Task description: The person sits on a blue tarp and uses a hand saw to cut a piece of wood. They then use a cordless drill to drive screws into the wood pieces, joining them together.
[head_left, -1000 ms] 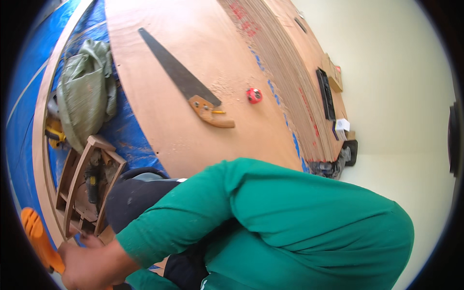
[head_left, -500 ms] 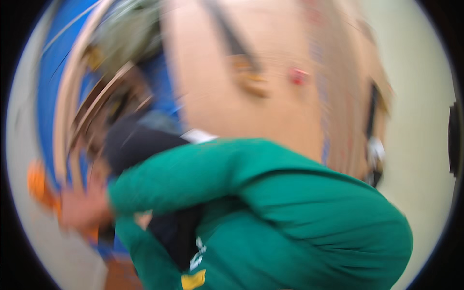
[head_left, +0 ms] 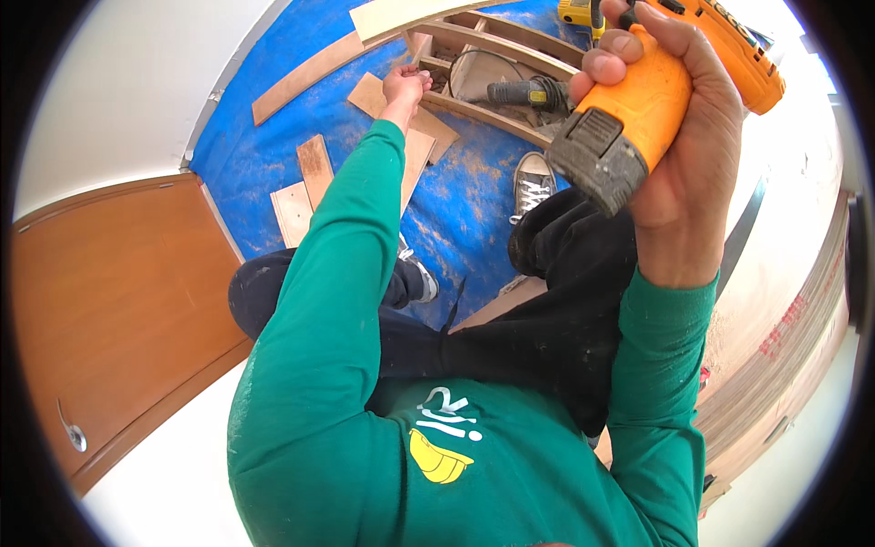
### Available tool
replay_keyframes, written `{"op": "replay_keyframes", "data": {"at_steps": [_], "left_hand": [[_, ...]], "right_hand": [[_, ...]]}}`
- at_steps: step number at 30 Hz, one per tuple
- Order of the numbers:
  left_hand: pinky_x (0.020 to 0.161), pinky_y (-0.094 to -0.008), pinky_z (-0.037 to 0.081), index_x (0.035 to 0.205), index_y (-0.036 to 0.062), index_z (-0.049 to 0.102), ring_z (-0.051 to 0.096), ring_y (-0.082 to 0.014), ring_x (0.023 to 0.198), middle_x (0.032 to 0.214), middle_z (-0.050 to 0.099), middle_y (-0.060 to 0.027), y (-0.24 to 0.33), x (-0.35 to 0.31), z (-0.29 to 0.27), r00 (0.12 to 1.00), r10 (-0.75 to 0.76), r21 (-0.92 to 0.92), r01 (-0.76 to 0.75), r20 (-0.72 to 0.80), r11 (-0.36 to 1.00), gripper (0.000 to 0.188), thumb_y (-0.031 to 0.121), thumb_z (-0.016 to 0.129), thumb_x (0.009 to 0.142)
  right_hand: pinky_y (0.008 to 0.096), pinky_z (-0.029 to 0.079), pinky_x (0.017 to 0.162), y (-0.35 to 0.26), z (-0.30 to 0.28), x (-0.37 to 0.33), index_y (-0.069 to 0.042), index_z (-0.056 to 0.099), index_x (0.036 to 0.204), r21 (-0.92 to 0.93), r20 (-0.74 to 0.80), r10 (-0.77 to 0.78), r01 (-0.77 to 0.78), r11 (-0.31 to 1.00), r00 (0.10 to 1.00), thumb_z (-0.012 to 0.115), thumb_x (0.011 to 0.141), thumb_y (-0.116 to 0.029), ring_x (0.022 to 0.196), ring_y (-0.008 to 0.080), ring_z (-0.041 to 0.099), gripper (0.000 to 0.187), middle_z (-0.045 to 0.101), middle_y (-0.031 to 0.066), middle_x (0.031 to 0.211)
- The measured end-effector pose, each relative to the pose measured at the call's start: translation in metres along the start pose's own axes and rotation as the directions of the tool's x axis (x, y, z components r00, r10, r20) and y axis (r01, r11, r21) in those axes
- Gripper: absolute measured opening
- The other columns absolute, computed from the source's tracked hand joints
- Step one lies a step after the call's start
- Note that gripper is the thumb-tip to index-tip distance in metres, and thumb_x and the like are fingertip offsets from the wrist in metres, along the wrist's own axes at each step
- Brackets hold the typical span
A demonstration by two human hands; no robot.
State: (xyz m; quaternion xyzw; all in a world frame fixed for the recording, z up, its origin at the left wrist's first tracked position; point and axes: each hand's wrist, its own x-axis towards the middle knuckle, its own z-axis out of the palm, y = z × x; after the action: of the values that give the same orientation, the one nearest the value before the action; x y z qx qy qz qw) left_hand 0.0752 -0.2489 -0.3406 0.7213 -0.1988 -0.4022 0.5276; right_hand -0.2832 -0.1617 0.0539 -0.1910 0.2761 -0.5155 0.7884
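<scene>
My right hand (head_left: 697, 137) is raised close on the right, wrapped round the handle of an orange and black nail gun (head_left: 649, 87). The black block at the handle's base points toward me, and the tool's body (head_left: 743, 64) passes behind my fingers to the upper right. Its nose is hidden. My left hand (head_left: 407, 87) reaches out at the end of a long wooden frame (head_left: 510, 118), fingers curled together. Whether anything small is pinched in them I cannot make out. A grey and black corded power tool (head_left: 518, 93) lies across the frame.
Loose boards (head_left: 314, 169) lie on a blue sheet (head_left: 469, 228) dusted with sawdust. A yellow tool (head_left: 576, 11) sits at the far edge. Stacked wood sheets (head_left: 784, 365) stand at right, a brown door (head_left: 128, 310) at left. My shoes (head_left: 533, 182) rest on the sheet.
The view has swung from the stacked sheets to the wooden frame and blue sheet. The nail gun is now raised at the right, and my left arm stretches toward the frame.
</scene>
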Motion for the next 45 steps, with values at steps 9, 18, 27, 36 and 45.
{"op": "replay_keyframes", "data": {"at_steps": [9, 18, 27, 36, 45], "left_hand": [[0.077, -0.0317, 0.067, 0.129, -0.0013, 0.070, 0.080, -0.0203, 0.094, 0.110, 0.078, -0.0114, -0.003, 0.012, -0.016, 1.000, -0.001, -0.126, 0.002, 0.007, 0.992, 0.030, -0.002, 0.080, 0.101], [0.093, -0.0270, 0.060, 0.118, 0.0066, 0.078, 0.073, -0.0093, 0.101, 0.112, 0.082, -0.0017, 0.027, -0.072, -0.057, 0.887, 0.431, -0.130, -0.413, 0.166, 0.901, 0.018, 0.008, 0.085, 0.102], [0.099, -0.0294, 0.058, 0.125, 0.0042, 0.079, 0.072, -0.0110, 0.106, 0.114, 0.080, -0.0006, 0.091, -0.080, -0.132, 0.820, 0.274, 0.334, -0.476, 0.503, 0.814, 0.023, 0.019, 0.079, 0.108], [0.093, -0.0282, 0.059, 0.124, 0.0044, 0.080, 0.071, -0.0092, 0.102, 0.113, 0.079, 0.0002, 0.101, -0.108, -0.259, 0.820, 0.201, 0.463, -0.485, 0.536, 0.742, 0.021, 0.019, 0.076, 0.110], [0.092, -0.0311, 0.061, 0.116, 0.0004, 0.080, 0.074, -0.0134, 0.102, 0.111, 0.077, -0.0040, -0.123, -0.116, -0.134, 0.927, 0.318, 0.141, -0.348, 0.199, 0.927, 0.016, 0.012, 0.081, 0.104]], "right_hand": [[0.0390, 0.067, 0.070, 0.000, 0.009, -0.002, 0.001, 0.065, 0.118, -0.048, -0.045, 0.051, -0.053, 0.997, 0.998, 0.067, 0.102, -0.018, 0.069, 0.0216, 0.072, 0.025, 0.067, 0.0067, 0.080], [0.0383, 0.068, 0.073, 0.016, -0.031, 0.020, 0.005, 0.066, 0.124, -0.047, 0.187, 0.000, 0.009, 0.999, 0.982, 0.073, 0.103, -0.019, 0.076, 0.0197, 0.074, 0.033, 0.070, 0.0085, 0.087], [0.0326, 0.059, 0.073, 0.033, -0.030, -0.005, 0.008, 0.062, 0.135, -0.433, 0.140, 0.115, -0.044, 0.900, 0.984, 0.070, 0.105, -0.023, 0.077, 0.0182, 0.070, 0.044, 0.064, 0.0058, 0.085], [0.0356, 0.060, 0.081, 0.056, -0.001, -0.020, 0.008, 0.060, 0.136, -0.670, 0.173, 0.028, 0.097, 0.736, 0.984, 0.069, 0.104, -0.022, 0.077, 0.0176, 0.069, 0.045, 0.063, 0.0057, 0.085], [0.0345, 0.059, 0.075, 0.121, 0.011, -0.003, 0.004, 0.062, 0.127, -0.833, -0.262, 0.156, -0.305, 0.462, 0.952, 0.075, 0.095, -0.027, 0.071, 0.0157, 0.066, 0.046, 0.060, 0.0036, 0.080]]}}
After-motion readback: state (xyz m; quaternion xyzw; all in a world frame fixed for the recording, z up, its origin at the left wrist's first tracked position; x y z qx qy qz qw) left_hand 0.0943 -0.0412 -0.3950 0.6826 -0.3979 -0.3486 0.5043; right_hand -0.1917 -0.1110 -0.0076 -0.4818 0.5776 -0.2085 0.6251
